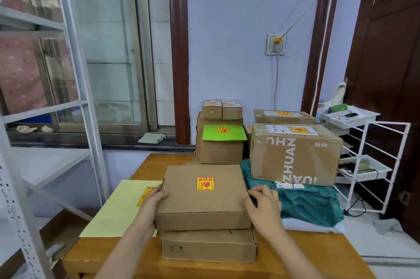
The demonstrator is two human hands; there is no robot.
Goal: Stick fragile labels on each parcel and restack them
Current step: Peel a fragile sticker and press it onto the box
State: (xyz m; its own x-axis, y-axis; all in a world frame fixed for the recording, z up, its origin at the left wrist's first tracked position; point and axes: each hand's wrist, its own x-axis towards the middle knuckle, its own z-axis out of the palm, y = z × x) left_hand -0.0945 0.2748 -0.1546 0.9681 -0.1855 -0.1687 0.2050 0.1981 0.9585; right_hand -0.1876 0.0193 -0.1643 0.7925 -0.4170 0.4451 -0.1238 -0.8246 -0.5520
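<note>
- A flat cardboard parcel (pixel 202 197) sits at lower centre of the frame, stacked on a second flat cardboard parcel (pixel 209 245) that rests on the wooden table (pixel 295 253).
- A red-and-yellow fragile label (pixel 205 183) is stuck on the lid of the top parcel, towards its far edge.
- The left hand (pixel 151 205) grips the top parcel's left side, fingers curled over the upper edge and palm against the side wall.
- The right hand (pixel 264 205) is at the parcel's right side with fingers curled; they touch the upper right corner, though whether they truly clasp the box cannot be told.
- A pale yellow label sheet (pixel 118 208) lies on the table at lower left, just beside the stack and partly under the left hand, with a few red-and-yellow stickers showing on it.
- At centre right, a large brown box (pixel 295 156) printed with white letters stands on a teal plastic mailer bag (pixel 313 203); it bears a fragile sticker on top.
- Behind, against the wall, more labelled cartons are stacked; one carries a green sheet (pixel 223 133) with a fragile sticker.
- A white wire rack (pixel 372 165) stands at the right edge of the frame, and a grey metal shelf (pixel 75 74) fills the left.
</note>
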